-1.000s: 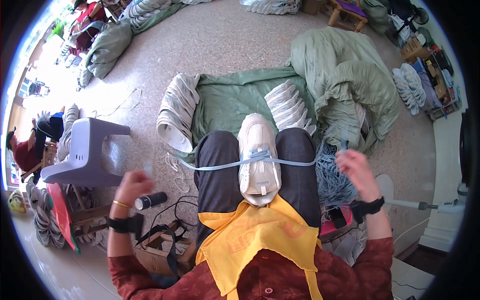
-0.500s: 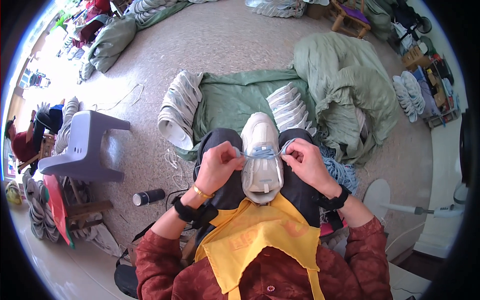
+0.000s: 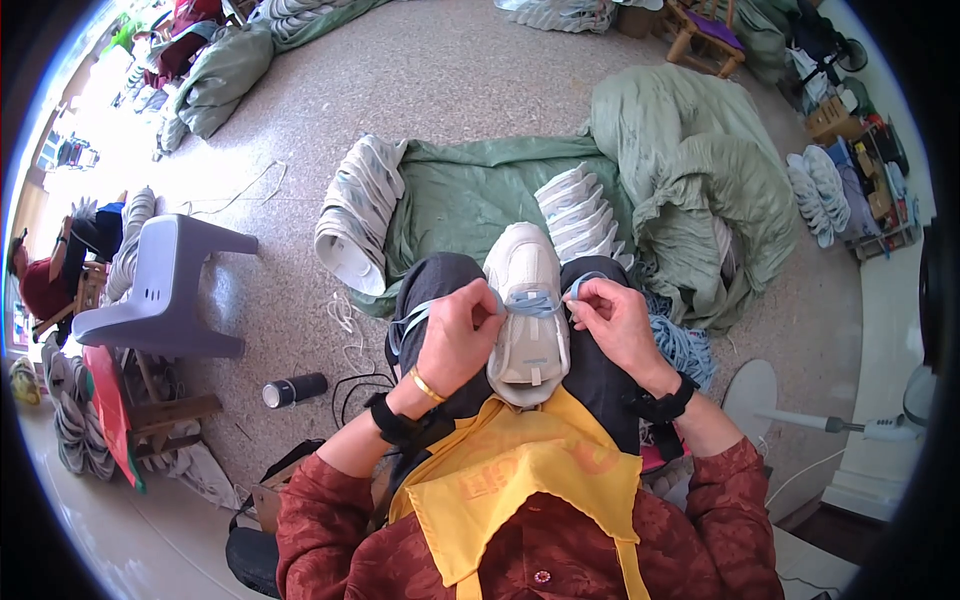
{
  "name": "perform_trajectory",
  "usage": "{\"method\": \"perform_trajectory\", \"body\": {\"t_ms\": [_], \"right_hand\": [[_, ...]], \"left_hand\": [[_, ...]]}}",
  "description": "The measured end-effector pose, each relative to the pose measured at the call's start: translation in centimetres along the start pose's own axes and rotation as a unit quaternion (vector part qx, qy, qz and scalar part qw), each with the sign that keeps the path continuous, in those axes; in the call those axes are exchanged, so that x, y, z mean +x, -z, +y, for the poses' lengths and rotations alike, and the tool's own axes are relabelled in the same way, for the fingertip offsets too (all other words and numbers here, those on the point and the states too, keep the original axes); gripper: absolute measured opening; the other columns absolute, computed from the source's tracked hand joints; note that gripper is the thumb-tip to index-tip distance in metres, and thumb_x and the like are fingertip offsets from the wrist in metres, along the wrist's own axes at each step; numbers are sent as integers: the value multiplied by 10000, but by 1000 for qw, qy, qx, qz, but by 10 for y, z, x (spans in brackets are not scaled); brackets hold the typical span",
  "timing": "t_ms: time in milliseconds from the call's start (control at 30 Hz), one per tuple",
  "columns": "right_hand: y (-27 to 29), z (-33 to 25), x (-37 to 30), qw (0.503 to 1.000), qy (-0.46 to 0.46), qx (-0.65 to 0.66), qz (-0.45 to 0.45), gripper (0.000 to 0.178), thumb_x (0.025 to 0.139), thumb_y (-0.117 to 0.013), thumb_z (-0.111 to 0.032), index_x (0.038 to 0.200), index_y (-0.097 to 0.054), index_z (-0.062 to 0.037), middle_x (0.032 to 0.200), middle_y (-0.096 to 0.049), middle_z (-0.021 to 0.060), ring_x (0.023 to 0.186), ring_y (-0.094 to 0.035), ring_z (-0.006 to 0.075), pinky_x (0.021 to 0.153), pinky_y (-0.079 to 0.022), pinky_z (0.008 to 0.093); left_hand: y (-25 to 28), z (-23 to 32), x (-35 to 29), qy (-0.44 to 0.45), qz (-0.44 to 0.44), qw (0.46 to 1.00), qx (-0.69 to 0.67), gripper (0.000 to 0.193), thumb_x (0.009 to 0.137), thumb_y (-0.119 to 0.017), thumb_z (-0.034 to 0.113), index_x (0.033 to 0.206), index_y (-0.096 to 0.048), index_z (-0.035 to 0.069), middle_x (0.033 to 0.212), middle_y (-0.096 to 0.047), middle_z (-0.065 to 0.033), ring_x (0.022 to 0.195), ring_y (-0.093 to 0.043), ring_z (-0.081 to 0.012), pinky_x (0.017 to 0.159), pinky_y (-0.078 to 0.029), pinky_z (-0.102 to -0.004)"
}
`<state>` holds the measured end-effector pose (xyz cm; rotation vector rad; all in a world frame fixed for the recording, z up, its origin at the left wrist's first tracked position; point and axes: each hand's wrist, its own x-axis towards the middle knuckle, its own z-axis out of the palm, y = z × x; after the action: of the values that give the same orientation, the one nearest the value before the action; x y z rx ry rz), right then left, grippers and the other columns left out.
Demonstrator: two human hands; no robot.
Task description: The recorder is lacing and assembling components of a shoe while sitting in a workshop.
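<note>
at the centre of the frame, a pale shoe (image 3: 527, 255) lies between dark-trousered knees, its toe toward the upper edge and its heel by a yellow apron (image 3: 520, 470). both forearms come up from the lower edge, elbows wide, and angle inward. just left of the shoe, the left hand (image 3: 455, 335) pinches a blue lace (image 3: 535, 303) between thumb and bent fingers; just right of it, the right hand (image 3: 618, 325) grips the same lace likewise. above the knees, a green sheet (image 3: 470, 205) covers part of the speckled floor (image 3: 430, 80), with white stacked shoes (image 3: 360, 205) along its left edge. a green sack (image 3: 700, 150) bulges at upper right; a grey plastic chair (image 3: 160, 285) stands at left.
</note>
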<state>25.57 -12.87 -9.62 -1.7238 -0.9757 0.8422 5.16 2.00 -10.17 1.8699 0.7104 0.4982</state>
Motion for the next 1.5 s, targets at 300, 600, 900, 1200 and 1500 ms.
{"method": "perform_trajectory", "body": {"t_ms": [300,600,900,1200,1500], "right_hand": [[3,2,1,996,-37,81,-5,42,953,-665,49,991,-682,46,974,-725,67,861,-716,116,770,-618,257],[-3,6,1,990,-27,137,8,53,937,-684,53,988,-677,40,884,-711,34,815,-711,88,767,-615,248],[-5,7,1,988,-16,154,1,40,939,-672,62,974,-663,45,873,-718,46,827,-720,95,773,-617,249],[-8,-2,5,999,-3,38,-7,64,914,-718,35,942,-660,37,856,-726,52,787,-704,85,714,-581,239],[-9,-11,2,992,75,-87,52,141,865,-776,-10,965,-685,29,790,-688,95,695,-698,128,634,-559,272]], "left_hand": [[-8,3,-1,-38,36,998,39,154,835,-709,-50,869,-561,-30,771,-625,-126,693,-690,-223,636,-536,-308],[-8,2,-4,-14,48,998,34,194,840,-736,-23,871,-544,-21,778,-592,-109,645,-633,-193,612,-506,-310],[-10,-4,-3,27,39,999,14,192,835,-741,-29,870,-552,-24,771,-613,-109,638,-645,-182,605,-507,-306],[-10,-3,-2,18,37,999,9,192,850,-734,-32,873,-544,-13,748,-610,-85,649,-647,-144,606,-507,-289],[-11,9,-3,13,80,994,68,285,815,-764,-43,863,-488,9,704,-540,-48,581,-556,-140,556,-462,-280]]}}
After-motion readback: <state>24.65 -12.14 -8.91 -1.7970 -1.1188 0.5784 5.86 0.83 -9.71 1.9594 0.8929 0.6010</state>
